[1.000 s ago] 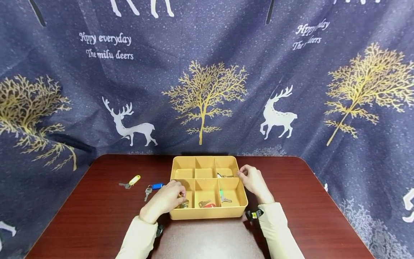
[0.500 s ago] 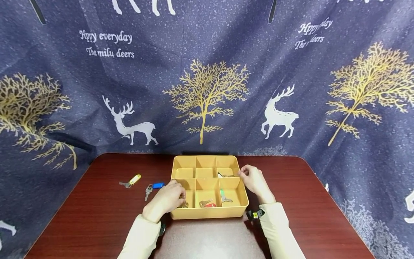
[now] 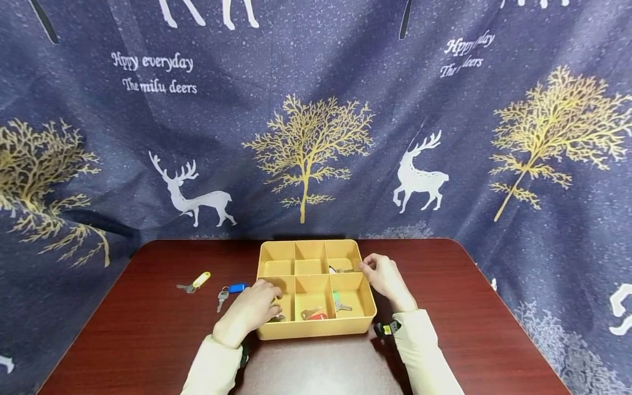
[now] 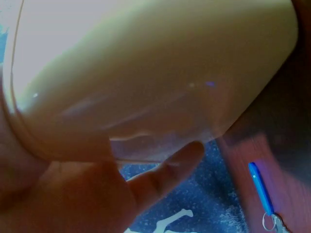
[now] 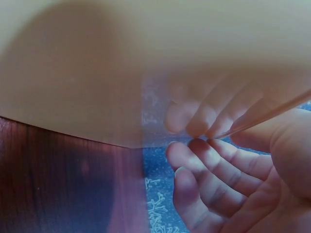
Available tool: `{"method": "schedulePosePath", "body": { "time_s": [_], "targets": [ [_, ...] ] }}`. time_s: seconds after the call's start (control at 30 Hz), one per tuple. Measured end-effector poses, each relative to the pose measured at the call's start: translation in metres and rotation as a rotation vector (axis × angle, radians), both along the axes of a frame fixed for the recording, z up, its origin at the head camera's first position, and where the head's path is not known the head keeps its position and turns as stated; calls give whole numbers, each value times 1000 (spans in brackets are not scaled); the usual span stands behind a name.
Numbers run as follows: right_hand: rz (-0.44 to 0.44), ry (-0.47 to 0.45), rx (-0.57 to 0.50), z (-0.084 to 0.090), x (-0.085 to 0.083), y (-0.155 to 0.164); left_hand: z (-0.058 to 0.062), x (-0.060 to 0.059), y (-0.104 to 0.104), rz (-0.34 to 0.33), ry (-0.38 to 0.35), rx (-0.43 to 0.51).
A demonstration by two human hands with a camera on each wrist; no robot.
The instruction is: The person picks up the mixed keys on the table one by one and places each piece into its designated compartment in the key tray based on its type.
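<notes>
Your left hand (image 3: 248,311) curls its fingers over the yellow tray (image 3: 316,328)'s near-left wall while your right hand (image 3: 387,277) pinches its right rim, steadying it on the surface (image 3: 123,334).

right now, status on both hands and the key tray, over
Left hand reaching into yellow tray, near-left compartment, grip unclear. Right hand resting on tray's right rim, fingers curled. Blue-tagged key and yellow-tagged key loose on table, left of tray.
</notes>
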State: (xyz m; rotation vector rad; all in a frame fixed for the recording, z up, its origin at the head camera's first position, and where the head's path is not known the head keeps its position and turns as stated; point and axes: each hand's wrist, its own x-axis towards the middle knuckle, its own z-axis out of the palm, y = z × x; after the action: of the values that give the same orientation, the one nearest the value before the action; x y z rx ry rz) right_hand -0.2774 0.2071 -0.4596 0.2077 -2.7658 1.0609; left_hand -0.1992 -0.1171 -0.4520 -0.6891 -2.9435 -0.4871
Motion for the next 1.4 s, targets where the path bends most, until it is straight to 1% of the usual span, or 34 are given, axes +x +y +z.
{"method": "schedulePosePath", "body": {
  "time_s": [0.1,0.2,0.3,0.4,0.57,0.7,0.8,0.9,1.03,1.17,1.27,1.4],
  "targets": [
    [-1,-1,-6,0,-1,0,3,-1,-2,0,-22,42],
    [3,-1,-4,1,-2,0,8,-1,-6,-6,-26,97],
    [6,3,2,1,-2,-1,13,-1,-11,-10,7,129],
    [8,11,9,1,-2,-1,20,3,-19,10,32,143],
    [7,16,18,0,-2,-2,30,11,-36,41,50,157],
    [14,16,5,0,0,-4,34,16,-49,57,71,190],
    [10,21,-1,-2,1,-2,33,15,-58,68,78,224],
    [5,23,-5,-3,3,0,29,13,-67,91,73,241],
    [11,18,-7,-3,3,1,24,12,-85,153,22,256],
    [4,16,5,-1,1,2,20,9,-100,192,5,245],
    [0,21,11,0,1,3,17,8,-109,212,19,230],
    [9,27,9,-1,2,2,11,8,-120,243,-2,226]
  ]
}}
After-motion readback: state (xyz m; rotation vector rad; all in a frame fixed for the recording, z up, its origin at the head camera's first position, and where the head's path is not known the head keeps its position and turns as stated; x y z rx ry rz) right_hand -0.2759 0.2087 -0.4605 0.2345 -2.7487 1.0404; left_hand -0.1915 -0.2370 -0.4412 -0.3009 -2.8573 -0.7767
